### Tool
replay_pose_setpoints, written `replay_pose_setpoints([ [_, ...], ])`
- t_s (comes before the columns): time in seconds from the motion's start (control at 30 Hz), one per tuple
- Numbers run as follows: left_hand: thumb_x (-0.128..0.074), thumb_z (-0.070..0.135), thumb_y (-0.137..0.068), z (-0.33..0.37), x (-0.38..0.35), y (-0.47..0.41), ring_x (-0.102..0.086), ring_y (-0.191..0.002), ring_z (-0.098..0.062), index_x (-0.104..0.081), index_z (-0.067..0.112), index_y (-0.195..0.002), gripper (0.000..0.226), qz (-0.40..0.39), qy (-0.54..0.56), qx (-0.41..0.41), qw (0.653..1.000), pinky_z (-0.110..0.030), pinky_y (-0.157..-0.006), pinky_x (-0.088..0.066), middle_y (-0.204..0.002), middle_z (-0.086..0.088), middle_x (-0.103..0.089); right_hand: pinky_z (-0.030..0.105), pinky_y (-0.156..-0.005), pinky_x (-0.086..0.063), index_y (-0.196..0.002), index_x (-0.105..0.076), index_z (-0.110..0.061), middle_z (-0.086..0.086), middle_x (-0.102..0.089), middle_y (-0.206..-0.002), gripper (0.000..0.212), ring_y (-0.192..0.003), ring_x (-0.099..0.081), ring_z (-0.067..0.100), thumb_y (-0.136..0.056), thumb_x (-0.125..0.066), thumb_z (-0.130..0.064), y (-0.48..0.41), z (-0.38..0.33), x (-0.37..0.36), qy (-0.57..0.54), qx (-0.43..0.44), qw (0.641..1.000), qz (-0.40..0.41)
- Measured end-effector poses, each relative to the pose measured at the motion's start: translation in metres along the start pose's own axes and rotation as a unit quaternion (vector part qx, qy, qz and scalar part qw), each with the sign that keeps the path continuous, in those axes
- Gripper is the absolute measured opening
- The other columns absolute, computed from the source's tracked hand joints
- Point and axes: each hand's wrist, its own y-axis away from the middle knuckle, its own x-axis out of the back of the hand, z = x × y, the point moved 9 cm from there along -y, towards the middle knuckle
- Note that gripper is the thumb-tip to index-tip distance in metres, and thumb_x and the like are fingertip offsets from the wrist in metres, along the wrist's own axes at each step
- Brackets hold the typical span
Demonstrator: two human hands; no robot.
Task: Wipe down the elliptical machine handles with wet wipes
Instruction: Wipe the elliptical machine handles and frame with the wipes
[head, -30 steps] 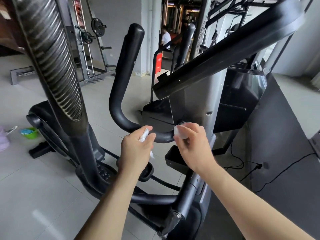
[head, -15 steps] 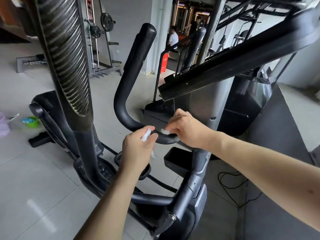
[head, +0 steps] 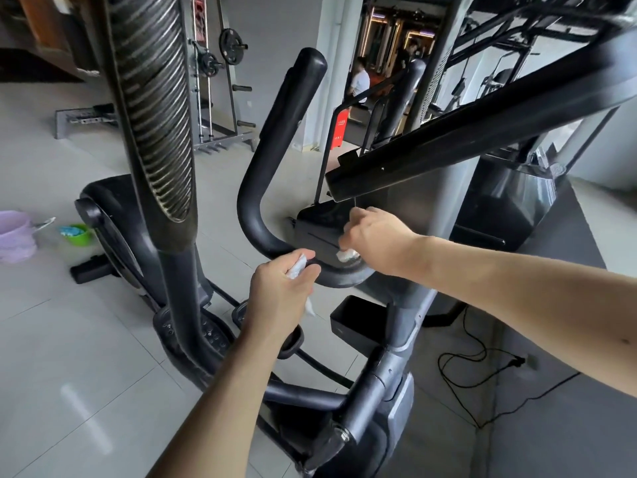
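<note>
A black curved handle [head: 265,157] of the elliptical machine rises from a low bend at centre. My left hand [head: 279,298] grips a crumpled white wet wipe [head: 298,267] just in front of the handle's lower bar. My right hand [head: 375,239] reaches over that bar from the right and pinches a second white wipe [head: 348,255] against the bar's top. A thick ribbed moving handle [head: 151,108] stands close at the left.
The console arm [head: 482,122] slopes overhead on the right. A purple bucket [head: 15,236] and a green bowl [head: 77,234] sit on the tiled floor at left. A black cable [head: 458,370] lies on the grey mat at right. A weight rack [head: 220,94] stands behind.
My right hand has turned over the bar and now reaches from the right side with its wipe on the bar's top. My left hand has kept its place, still holding its wipe.
</note>
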Motion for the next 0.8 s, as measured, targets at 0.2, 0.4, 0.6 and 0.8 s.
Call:
replay_pose_setpoints([
  [0.2,-0.068,0.025,-0.088,-0.003,0.0,-0.002,-0.065,-0.065,-0.015,-0.077,0.036,-0.098,0.018,0.016,0.004,-0.003,1.0,-0.037,-0.071,-0.057,-0.062,-0.003,-0.068,0.019,-0.065,-0.027,-0.058,-0.039,-0.029,-0.008,-0.04,-0.057,0.042,-0.058,-0.04,0.01,-0.073,-0.052,0.008,0.001,-0.015,0.001,-0.219,0.052,0.974,-0.007],
  [0.4,-0.067,0.026,-0.087,-0.005,-0.002,-0.003,-0.061,-0.064,-0.018,-0.076,0.037,-0.096,0.017,0.01,-0.002,-0.004,1.0,-0.038,-0.07,-0.055,-0.061,-0.001,-0.065,0.019,-0.06,-0.042,-0.058,-0.058,-0.034,-0.015,-0.058,-0.06,0.048,-0.062,-0.049,0.009,-0.074,-0.041,0.008,0.001,-0.006,-0.007,-0.331,0.011,0.941,-0.076],
  [0.6,-0.066,0.026,-0.089,0.0,-0.001,-0.001,-0.063,-0.066,-0.027,-0.076,0.035,-0.099,0.017,0.003,-0.021,-0.007,1.0,-0.036,-0.067,-0.054,-0.062,-0.003,-0.065,0.033,-0.061,-0.044,-0.065,-0.059,-0.02,0.001,-0.054,-0.064,0.035,-0.064,-0.038,0.016,-0.068,-0.043,0.01,0.005,-0.01,-0.008,-0.35,0.01,0.936,-0.033],
  [0.8,-0.066,0.024,-0.092,0.004,0.002,-0.002,-0.059,-0.055,-0.013,-0.074,0.029,-0.099,0.011,0.021,-0.075,-0.03,0.996,-0.027,-0.061,-0.048,-0.064,0.011,-0.063,0.022,-0.065,-0.041,-0.067,-0.06,-0.028,-0.009,-0.053,-0.073,0.041,-0.07,-0.044,0.012,-0.07,-0.052,0.012,0.02,-0.003,-0.005,-0.387,-0.022,0.918,0.085],
])
